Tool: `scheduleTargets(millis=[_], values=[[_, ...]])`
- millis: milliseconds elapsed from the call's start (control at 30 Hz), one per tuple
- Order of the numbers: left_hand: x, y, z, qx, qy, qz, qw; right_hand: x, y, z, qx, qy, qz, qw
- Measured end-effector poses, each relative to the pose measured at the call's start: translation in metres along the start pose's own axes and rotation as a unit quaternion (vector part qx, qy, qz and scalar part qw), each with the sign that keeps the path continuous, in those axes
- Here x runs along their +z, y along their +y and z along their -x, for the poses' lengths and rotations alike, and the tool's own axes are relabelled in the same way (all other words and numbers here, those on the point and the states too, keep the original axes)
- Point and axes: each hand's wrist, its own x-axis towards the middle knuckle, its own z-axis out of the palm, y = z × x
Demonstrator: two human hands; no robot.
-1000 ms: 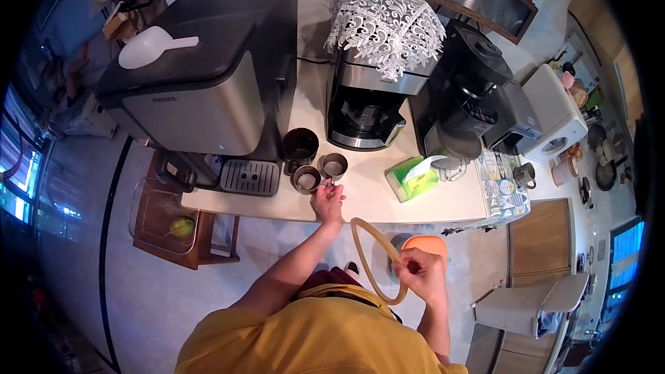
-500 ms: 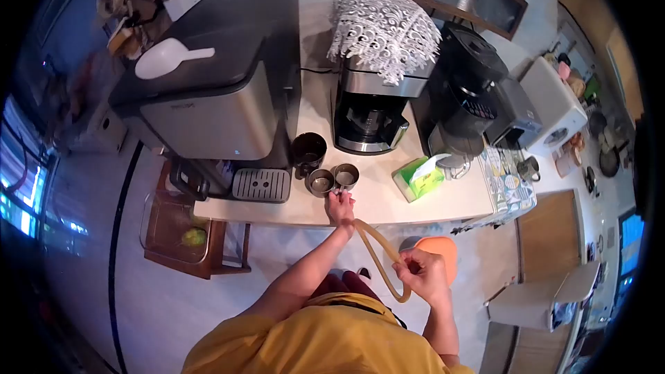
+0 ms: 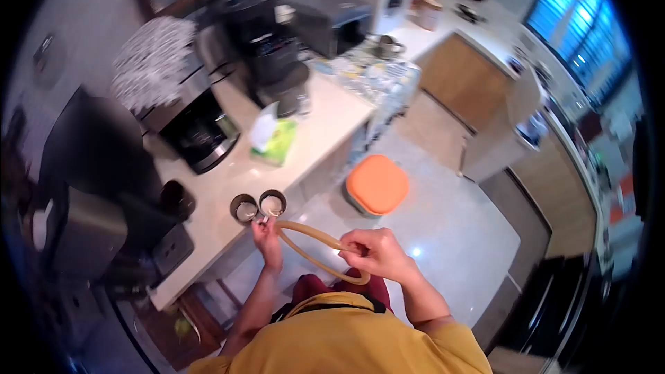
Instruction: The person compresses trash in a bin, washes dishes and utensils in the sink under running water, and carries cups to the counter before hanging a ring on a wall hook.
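Two dark mugs, the left mug (image 3: 243, 209) and the right mug (image 3: 273, 203), sit side by side at the counter's front edge; I cannot tell whether they rest on it. My left hand (image 3: 266, 230) is closed on their handles, fingers pinched together. A long tan loop (image 3: 309, 231), like a thin ring or rim, stretches from beside my left fingers to my right hand (image 3: 374, 253). My right fingers are wrapped round its near end. What kind of thing the loop is does not show clearly.
On the counter (image 3: 332, 118) stand a tissue pack (image 3: 278, 144), a coffee maker (image 3: 201, 131), a black appliance (image 3: 253, 48) and another dark cup (image 3: 176, 199). An orange-lidded bin (image 3: 378, 185) stands on the floor to the right. A white bin (image 3: 502, 128) is farther off.
My view has turned to the right, so the counter now slants at the left. My left hand still grips the mugs, and my right hand still holds the tan loop, now held more level.
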Motion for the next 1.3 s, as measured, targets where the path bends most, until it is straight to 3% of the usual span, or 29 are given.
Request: scheduleTargets(millis=[233,267,333,400,500,600,667,933,1000,1133,1300], values=[[0.136,-0.013,0.058,-0.017,-0.193,0.002,0.981,-0.112,0.033,0.073,-0.013,0.146,0.021,0.989],[0.162,-0.020,0.065,-0.015,-0.199,0.005,0.980,-0.133,0.041,0.085,-0.014,0.152,0.024,0.988],[0.213,-0.035,0.086,-0.095,-0.217,-0.013,0.971,-0.174,0.059,0.107,0.018,0.160,-0.001,0.987],[0.267,-0.050,0.108,-0.086,-0.220,-0.011,0.972,-0.218,0.072,0.126,0.033,0.179,-0.001,0.983],[0.333,-0.062,0.135,-0.144,-0.275,-0.036,0.950,-0.268,0.093,0.148,0.072,0.229,0.017,0.971],[0.397,-0.079,0.155,-0.144,-0.332,0.042,0.931,-0.318,0.110,0.164,0.092,0.260,0.063,0.959],[0.432,-0.088,0.159,-0.135,-0.368,-0.030,0.919,-0.348,0.120,0.169,0.102,0.292,0.131,0.942],[0.583,-0.156,0.140,-0.154,-0.414,-0.004,0.897,-0.506,0.191,0.163,0.175,0.395,0.173,0.885],[0.622,-0.160,0.132,-0.109,-0.432,-0.093,0.890,-0.557,0.202,0.146,0.162,0.419,0.241,0.860],[0.725,-0.146,0.123,-0.108,-0.515,-0.071,0.848,-0.670,0.185,0.118,0.192,0.454,0.331,0.805],[0.846,-0.139,0.107,-0.110,-0.575,-0.059,0.809,-0.837,0.162,0.112,0.098,0.593,0.521,0.606]])
